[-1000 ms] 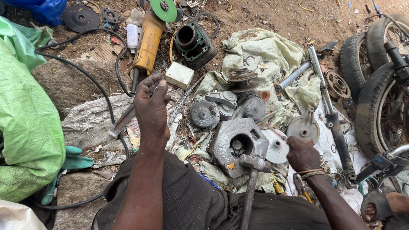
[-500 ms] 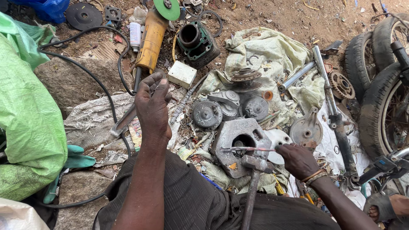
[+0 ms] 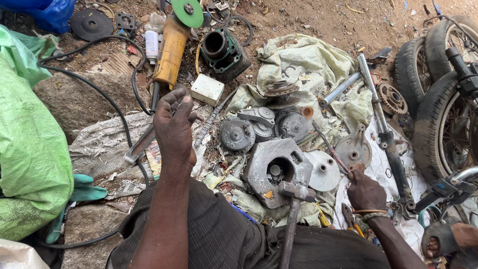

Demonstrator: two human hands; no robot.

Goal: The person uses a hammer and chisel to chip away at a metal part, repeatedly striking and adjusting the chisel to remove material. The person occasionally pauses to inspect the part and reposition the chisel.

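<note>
the right hand point(image 3: 366, 192) pinches a thin rod point(image 3: 328, 147) lying right of the casing point(image 3: 271, 169), so a firm low grip suits, while the left hand point(image 3: 174, 127) hovers loosely curled, empty, near the grinder point(image 3: 172, 50).

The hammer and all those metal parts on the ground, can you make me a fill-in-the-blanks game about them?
1. The grinder has a yellow body and a ____ disc.
2. The hammer rests its head on a grey metal ____.
3. The right hand grips a thin ____.
4. The tyres lie on the ____ side of the picture.

Missing words: green; casing; rod; right
</note>
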